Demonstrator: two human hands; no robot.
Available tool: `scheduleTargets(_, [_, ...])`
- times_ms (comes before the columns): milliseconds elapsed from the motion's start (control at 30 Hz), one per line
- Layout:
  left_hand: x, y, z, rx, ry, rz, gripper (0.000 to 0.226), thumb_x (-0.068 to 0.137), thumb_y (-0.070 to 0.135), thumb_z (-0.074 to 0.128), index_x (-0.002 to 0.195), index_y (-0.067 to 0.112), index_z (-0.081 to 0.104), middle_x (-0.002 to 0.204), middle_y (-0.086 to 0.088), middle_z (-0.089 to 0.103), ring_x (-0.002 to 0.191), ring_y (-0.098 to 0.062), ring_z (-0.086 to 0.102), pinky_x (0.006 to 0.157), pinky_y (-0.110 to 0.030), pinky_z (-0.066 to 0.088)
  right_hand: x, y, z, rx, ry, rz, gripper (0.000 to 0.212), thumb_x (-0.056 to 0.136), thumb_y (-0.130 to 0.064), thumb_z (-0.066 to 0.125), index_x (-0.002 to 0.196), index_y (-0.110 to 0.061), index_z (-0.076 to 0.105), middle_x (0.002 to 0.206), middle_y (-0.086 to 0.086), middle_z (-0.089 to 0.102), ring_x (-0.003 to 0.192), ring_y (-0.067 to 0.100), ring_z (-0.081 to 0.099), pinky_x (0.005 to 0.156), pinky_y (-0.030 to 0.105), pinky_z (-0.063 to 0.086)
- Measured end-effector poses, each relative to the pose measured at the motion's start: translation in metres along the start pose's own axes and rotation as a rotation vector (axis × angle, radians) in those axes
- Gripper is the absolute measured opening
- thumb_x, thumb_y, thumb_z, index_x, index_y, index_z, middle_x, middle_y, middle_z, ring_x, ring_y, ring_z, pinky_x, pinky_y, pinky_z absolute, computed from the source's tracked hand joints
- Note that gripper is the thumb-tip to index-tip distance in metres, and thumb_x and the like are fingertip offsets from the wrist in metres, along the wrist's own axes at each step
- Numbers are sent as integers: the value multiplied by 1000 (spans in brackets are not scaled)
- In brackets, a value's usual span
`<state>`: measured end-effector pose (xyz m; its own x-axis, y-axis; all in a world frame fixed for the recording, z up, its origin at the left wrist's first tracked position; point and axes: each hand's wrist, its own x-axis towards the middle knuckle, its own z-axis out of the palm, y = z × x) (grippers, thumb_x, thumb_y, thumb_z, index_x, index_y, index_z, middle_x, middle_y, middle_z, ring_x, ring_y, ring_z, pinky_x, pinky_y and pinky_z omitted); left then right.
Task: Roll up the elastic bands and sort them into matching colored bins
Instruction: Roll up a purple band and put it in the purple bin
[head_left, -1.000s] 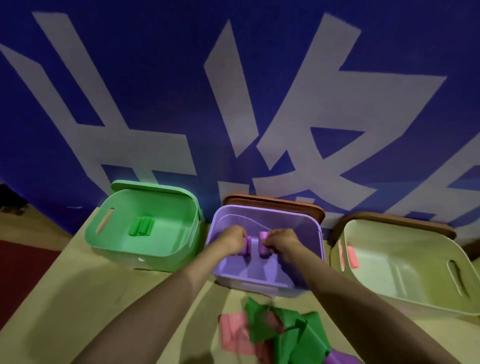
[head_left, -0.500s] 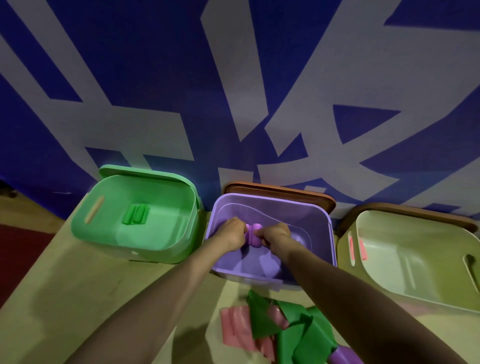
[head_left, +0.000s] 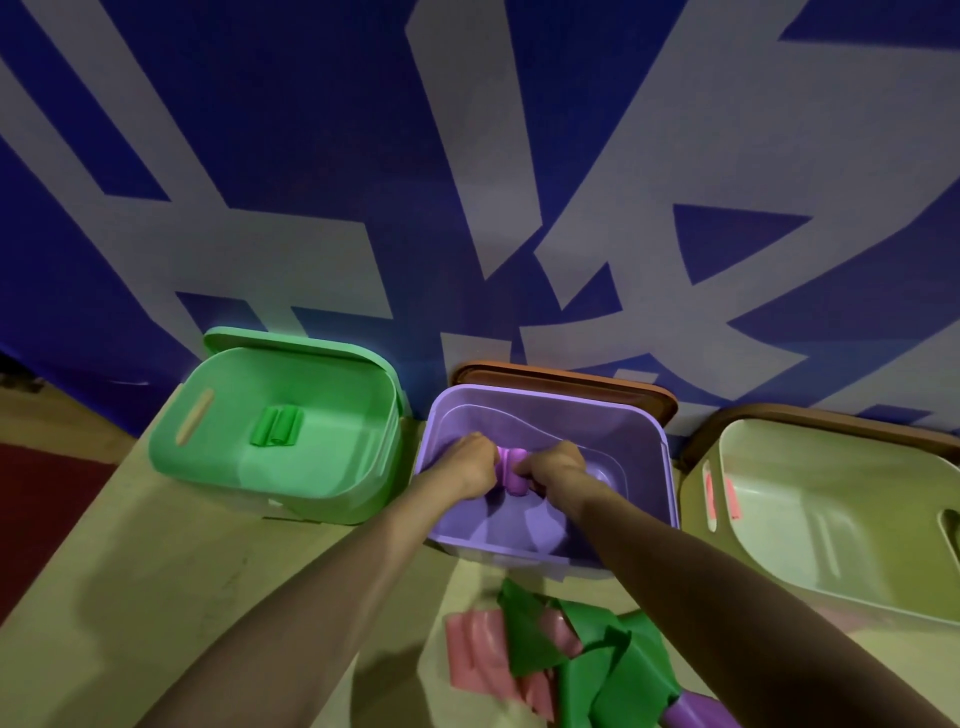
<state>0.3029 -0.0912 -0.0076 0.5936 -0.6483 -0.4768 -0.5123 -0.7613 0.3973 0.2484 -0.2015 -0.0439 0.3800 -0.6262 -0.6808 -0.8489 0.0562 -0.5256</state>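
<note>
Both hands are inside the purple bin (head_left: 647, 431) in the middle of the table. My left hand (head_left: 465, 465) and my right hand (head_left: 553, 467) each grip an end of a rolled purple band (head_left: 511, 470), low near the bin's floor. The green bin (head_left: 374, 384) on the left holds a rolled green band (head_left: 276, 426). The pale bin (head_left: 831, 587) on the right has a pink band (head_left: 719, 499) against its left wall. Loose green bands (head_left: 587, 660), pink bands (head_left: 475, 654) and a purple band (head_left: 693, 714) lie in a heap on the table in front.
A blue wall with large pale lettering (head_left: 519, 208) stands right behind the bins. A brown lid (head_left: 571, 379) sits behind the purple bin. The table's left edge (head_left: 104, 467) drops to a dark red floor.
My hands have brought the purple roll down deeper into the purple bin and closer together. The camera has tilted so the bins sit lower in view.
</note>
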Motion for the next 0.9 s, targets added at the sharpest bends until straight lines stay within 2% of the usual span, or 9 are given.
scheduleTargets(133, [1, 0, 0, -11, -5, -21, 5, 81, 7, 65, 78, 7, 60, 99, -19, 64, 95, -35, 59, 68, -33, 38, -4, -1, -5, 35, -77, -34, 40, 79, -9, 73, 115, 4, 62, 114, 21, 65, 103, 32, 64, 88, 38, 54])
scheduleTargets(267, [1, 2, -1, -25, -8, -30, 9, 81, 7, 66, 87, 1, 65, 101, -20, 66, 98, -37, 60, 69, -33, 40, -1, 6, -8, 67, -109, -76, 37, 81, -7, 68, 116, 3, 61, 117, 19, 64, 90, 26, 61, 78, 33, 51])
scheduleTargets(333, [0, 2, 0, -22, -9, -29, 15, 82, 8, 66, 92, -2, 65, 105, -21, 64, 100, -37, 59, 71, -34, 40, -1, 6, -6, 64, -104, -68, 39, 80, -11, 73, 114, 5, 62, 109, 22, 66, 86, 26, 61, 77, 34, 53])
scheduleTargets(433, [-3, 4, -2, -1, 1, -16, 18, 86, 9, 61, 100, -1, 66, 114, -20, 61, 105, -35, 56, 79, -34, 41, -3, 5, -7, 107, -111, -58, 41, 77, -16, 79, 107, 9, 66, 86, 19, 63, 60, 23, 55, 56, 31, 48])
scheduleTargets(500, [-5, 5, -3, -2, 8, -13, 20, 89, 10, 59, 104, 0, 66, 117, -19, 61, 107, -35, 56, 82, -33, 42, -3, 3, -9, 121, -126, -55, 37, 79, -15, 77, 104, 10, 66, 84, 18, 60, 52, 17, 48, 49, 27, 41])
scheduleTargets(600, [-7, 7, -3, 0, 4, -12, 20, 89, 10, 58, 105, 4, 67, 115, -17, 63, 105, -34, 58, 82, -32, 42, -7, 1, -12, 120, -133, -47, 30, 82, -12, 74, 101, 10, 66, 82, 19, 59, 50, 18, 46, 46, 27, 39])
scheduleTargets(667, [-9, 8, -5, 5, 2, -19, 18, 87, 6, 58, 102, 6, 68, 113, -16, 65, 104, -33, 59, 83, -34, 44, -11, -3, -14, 103, -149, -36, 20, 82, -11, 72, 84, 8, 65, 73, 18, 57, 49, 19, 43, 46, 29, 38])
scheduleTargets(733, [-11, 10, -9, 9, 10, -29, 20, 86, 4, 58, 103, 6, 68, 112, -15, 66, 104, -32, 59, 86, -36, 46, -13, -4, -17, 126, -152, -23, 24, 82, -7, 71, 67, 2, 55, 60, 14, 48, 48, 21, 39, 46, 29, 34])
scheduleTargets(900, [-22, 15, -24, -102, 79, -42, 30, 86, -2, 53, 112, 6, 67, 114, -12, 66, 104, -27, 61, 90, -34, 50, -27, -6, -41, 237, -199, -29, 15, 84, -2, 67, 77, -1, 53, 70, 15, 51, 59, 23, 46, 52, 30, 36])
